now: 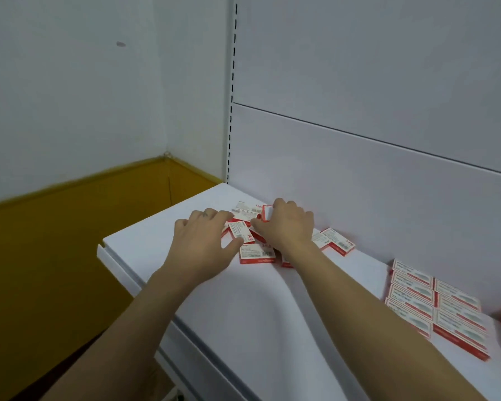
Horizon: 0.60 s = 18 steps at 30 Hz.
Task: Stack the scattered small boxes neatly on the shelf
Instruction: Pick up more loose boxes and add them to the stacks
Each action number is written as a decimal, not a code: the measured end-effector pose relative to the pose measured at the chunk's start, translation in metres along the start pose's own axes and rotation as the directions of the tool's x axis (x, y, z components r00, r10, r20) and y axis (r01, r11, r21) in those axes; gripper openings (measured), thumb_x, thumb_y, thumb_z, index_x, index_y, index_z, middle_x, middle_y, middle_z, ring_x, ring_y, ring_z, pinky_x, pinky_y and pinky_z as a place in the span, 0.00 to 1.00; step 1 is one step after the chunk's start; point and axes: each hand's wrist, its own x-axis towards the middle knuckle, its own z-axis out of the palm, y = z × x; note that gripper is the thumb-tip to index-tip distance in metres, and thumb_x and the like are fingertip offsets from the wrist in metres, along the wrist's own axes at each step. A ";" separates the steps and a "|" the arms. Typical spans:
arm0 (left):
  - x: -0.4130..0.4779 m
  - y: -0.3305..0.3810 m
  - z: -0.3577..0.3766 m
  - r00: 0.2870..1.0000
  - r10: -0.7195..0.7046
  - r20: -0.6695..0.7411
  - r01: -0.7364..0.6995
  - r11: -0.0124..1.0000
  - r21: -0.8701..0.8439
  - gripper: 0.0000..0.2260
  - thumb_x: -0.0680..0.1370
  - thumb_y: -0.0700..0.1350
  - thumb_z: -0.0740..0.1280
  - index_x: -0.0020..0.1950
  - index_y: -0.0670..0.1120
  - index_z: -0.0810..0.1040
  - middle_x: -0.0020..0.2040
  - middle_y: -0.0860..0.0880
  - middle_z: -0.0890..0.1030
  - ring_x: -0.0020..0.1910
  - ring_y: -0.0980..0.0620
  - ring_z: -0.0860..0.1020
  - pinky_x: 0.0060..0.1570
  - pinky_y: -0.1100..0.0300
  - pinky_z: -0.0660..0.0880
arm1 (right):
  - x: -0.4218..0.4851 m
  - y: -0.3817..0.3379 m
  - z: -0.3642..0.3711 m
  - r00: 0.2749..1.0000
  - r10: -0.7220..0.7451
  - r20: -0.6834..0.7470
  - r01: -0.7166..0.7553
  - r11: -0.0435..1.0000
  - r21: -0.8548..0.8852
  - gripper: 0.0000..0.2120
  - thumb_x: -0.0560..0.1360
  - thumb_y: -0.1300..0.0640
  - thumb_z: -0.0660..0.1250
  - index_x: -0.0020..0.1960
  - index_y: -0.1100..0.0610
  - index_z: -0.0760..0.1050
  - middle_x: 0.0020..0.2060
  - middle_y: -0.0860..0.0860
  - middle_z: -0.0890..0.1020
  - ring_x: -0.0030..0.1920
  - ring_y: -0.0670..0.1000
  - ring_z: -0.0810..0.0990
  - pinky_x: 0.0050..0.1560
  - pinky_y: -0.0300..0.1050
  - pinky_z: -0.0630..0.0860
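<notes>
Since the small red-and-white cardboard boxes (256,253) lie heaped near the back of the white shelf (272,319), each is best lifted singly, squared, then carried to the neat rows of matching boxes (437,302), well apart. The left hand (200,241) pinches a tilted box (240,233) between thumb and fingers (214,217); the right hand (289,225) curls over an upright box (268,212), seemingly gripping it.

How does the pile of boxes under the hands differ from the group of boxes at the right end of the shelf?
The pile is in disorder: its boxes point different ways, overlap, and some tilt. The right group lies flat in two tidy columns with aligned edges. The left hand and right hand grip boxes in the pile; no hand touches the right group. Both are small red and white boxes on one white shelf.
</notes>
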 end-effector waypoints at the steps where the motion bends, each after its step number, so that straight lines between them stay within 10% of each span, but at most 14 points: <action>1: 0.005 -0.002 0.001 1.000 0.010 0.004 -0.010 1.000 -0.014 0.27 0.75 0.66 0.59 0.72 0.58 0.63 0.72 0.53 0.68 0.69 0.49 0.65 0.68 0.44 0.60 | 0.002 -0.002 0.003 1.000 0.011 -0.007 -0.011 1.000 -0.020 0.24 0.71 0.35 0.63 0.55 0.53 0.70 0.49 0.52 0.79 0.50 0.55 0.76 0.51 0.51 0.66; 8: 0.031 -0.013 0.017 0.989 0.142 -0.033 -0.145 0.981 -0.131 0.26 0.75 0.64 0.61 0.71 0.57 0.66 0.70 0.53 0.71 0.66 0.51 0.69 0.65 0.47 0.64 | 0.003 0.001 0.006 0.997 0.046 -0.061 -0.045 0.999 0.008 0.19 0.74 0.39 0.62 0.55 0.53 0.70 0.48 0.52 0.80 0.47 0.55 0.77 0.45 0.48 0.65; 18: 0.049 0.019 0.029 0.948 0.317 0.016 -0.302 0.918 -0.255 0.30 0.73 0.63 0.66 0.72 0.58 0.61 0.69 0.54 0.70 0.67 0.50 0.66 0.66 0.48 0.60 | -0.024 0.042 -0.026 0.993 -0.005 0.120 -0.041 0.925 0.377 0.40 0.67 0.58 0.75 0.73 0.45 0.59 0.59 0.47 0.78 0.57 0.50 0.76 0.54 0.46 0.75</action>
